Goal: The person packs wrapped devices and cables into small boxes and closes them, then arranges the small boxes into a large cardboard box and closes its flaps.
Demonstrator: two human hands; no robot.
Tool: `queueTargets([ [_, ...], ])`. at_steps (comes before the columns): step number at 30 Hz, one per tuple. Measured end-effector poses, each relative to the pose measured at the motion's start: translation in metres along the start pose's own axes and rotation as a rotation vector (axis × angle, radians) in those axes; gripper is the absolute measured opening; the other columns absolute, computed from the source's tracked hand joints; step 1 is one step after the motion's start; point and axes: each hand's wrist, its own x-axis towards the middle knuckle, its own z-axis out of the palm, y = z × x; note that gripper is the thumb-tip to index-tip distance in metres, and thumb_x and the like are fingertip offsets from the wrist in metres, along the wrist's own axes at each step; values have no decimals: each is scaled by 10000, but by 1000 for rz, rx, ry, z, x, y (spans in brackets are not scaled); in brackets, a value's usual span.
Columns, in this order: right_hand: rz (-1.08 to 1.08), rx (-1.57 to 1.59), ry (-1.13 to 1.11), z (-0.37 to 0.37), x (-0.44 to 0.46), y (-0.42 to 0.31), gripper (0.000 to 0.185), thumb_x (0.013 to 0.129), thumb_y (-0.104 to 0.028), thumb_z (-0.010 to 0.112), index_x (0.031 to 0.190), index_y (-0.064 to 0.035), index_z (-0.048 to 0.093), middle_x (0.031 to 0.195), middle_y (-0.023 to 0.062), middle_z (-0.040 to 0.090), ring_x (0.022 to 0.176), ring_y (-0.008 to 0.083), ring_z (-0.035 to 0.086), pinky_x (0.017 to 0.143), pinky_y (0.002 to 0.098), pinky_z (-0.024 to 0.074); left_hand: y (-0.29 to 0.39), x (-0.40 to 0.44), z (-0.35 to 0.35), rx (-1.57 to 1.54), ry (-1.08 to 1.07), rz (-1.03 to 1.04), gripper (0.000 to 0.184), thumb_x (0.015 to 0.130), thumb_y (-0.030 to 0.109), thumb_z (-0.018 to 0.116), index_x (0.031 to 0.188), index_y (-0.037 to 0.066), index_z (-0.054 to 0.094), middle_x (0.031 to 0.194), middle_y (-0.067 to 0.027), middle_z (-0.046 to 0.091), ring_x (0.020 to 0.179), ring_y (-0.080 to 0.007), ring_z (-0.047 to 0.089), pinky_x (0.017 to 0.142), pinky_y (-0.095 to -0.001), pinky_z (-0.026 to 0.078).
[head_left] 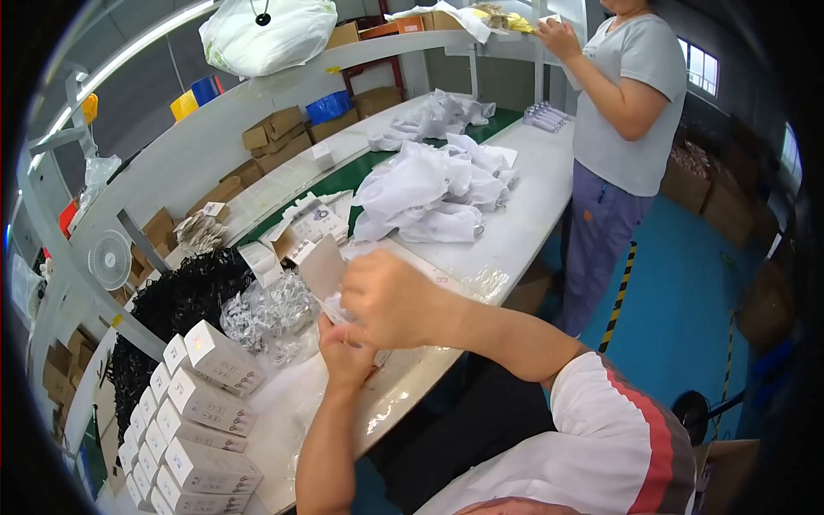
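Over table (403, 388), open box (321, 268) grasped in left hand (346, 354), beside curled right hand (390, 299).

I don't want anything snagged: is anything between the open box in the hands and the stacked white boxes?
Yes, at table level: the heap of small clear bags lies between the open box and the stacked boxes.

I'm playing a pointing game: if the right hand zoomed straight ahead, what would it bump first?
Probably the raised flap of the open box, just past the right hand, though blur makes depth unclear.
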Motion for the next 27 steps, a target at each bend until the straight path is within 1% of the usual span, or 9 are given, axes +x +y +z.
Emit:
queueTargets([
  [2,-113,-117,-81,9,-6,-3,527,852,-513,795,851,6,706,834,152,658,842,335,666,1075,453,493,19,6,-2,-399,117,-221,746,753,233,943,1333,18,525,1257,-108,640,1152,-214,635,991,-370,510],
  [7,-64,-74,-120,-8,-8,0,493,844,-472,809,875,10,713,829,140,649,854,333,672,1083,472,494,16,6,-5,-316,15,-42,755,775,151,925,1386,26,499,1307,-94,617,1184,-203,615,993,-347,510],
  [9,-258,-41,29,-3,-13,6,368,860,-359,812,914,-4,733,870,128,662,882,326,676,1071,479,494,20,5,-6,-428,-31,-126,796,737,104,933,1394,16,494,1332,-114,623,1205,-210,626,990,-355,524],
  [15,-172,181,-24,-11,-14,24,112,835,-122,776,928,-60,766,886,79,675,909,287,668,974,463,515,18,5,-6,-520,-54,-171,848,750,-7,892,1477,26,457,1361,-109,610,1261,-221,618,1047,-373,523],
  [19,-138,142,-161,-8,-8,33,98,822,-109,776,912,-69,779,833,58,666,881,290,655,883,446,519,20,4,-9,-465,-93,-208,856,746,0,900,1478,26,459,1382,-111,606,1245,-222,628,1041,-384,530],
  [22,-171,198,52,-2,-2,31,88,795,-106,765,871,-62,774,789,54,661,860,293,647,811,435,505,18,3,-9,-427,-68,-220,848,738,16,917,1461,23,475,1361,-114,623,1222,-225,642,1034,-395,540],
  [24,-108,-77,82,0,-1,26,72,755,-86,746,820,-54,750,794,74,664,850,303,641,810,433,506,16,2,-9,-307,-123,-141,848,729,56,944,1448,35,495,1325,-99,644,1204,-217,649,1025,-399,548],
  [26,-34,-153,-30,4,-1,21,65,720,-80,737,766,-41,712,815,95,660,849,318,630,813,457,507,25,3,-13,-269,-187,-375,846,721,104,971,1431,55,515,1294,-84,660,1187,-209,655,1026,-403,547],
  [27,-8,-168,28,4,1,17,61,722,-67,740,769,-38,714,833,107,658,861,326,630,814,462,510,19,0,-10,-377,-181,-314,849,714,127,983,1421,58,519,1286,-77,662,1178,-201,655,1023,-398,547],
])
